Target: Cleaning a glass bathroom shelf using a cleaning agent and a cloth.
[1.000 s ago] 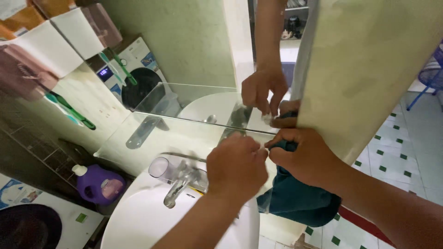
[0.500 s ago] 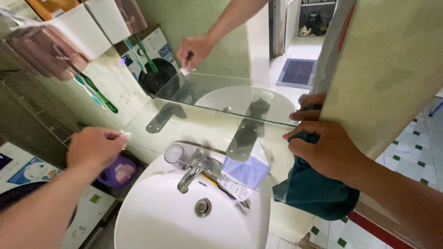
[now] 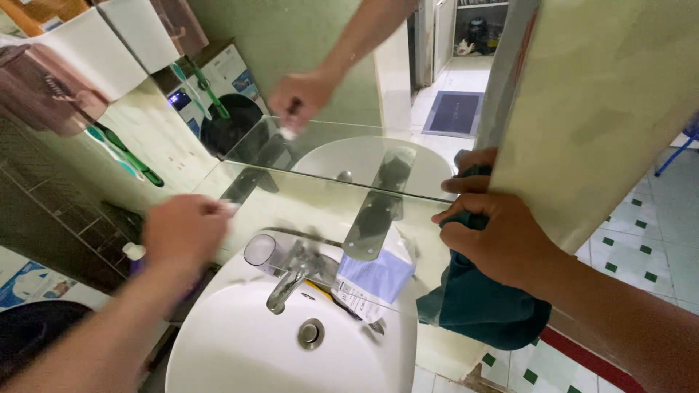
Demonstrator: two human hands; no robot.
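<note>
Your right hand (image 3: 499,244) is closed on a bunched dark teal cloth (image 3: 480,309), pressed at the right end of the clear glass shelf (image 3: 320,196), just where the shelf meets the pale green wall edge (image 3: 604,109). Most of the cloth hangs loose below your fist, beside the white ceramic basin (image 3: 240,349).

Your left hand (image 3: 186,229) is curled near the shelf's left end, fingers pinched together on something small and pale; blur hides what it is. The mirror (image 3: 328,65) above shows the same hand with a small white bit at its fingertips.

Judged from this: the shelf top looks bare and fairly clean along its middle, so the wiping seems well along. The cloth sits at one end only.

Below the shelf: a clear plastic cup (image 3: 261,251), a chrome tap (image 3: 285,284), and a pale lilac packet (image 3: 371,280) leaning at the basin's back rim. These look untouched. Green toothbrushes (image 3: 124,156) hang on the left wall.
</note>
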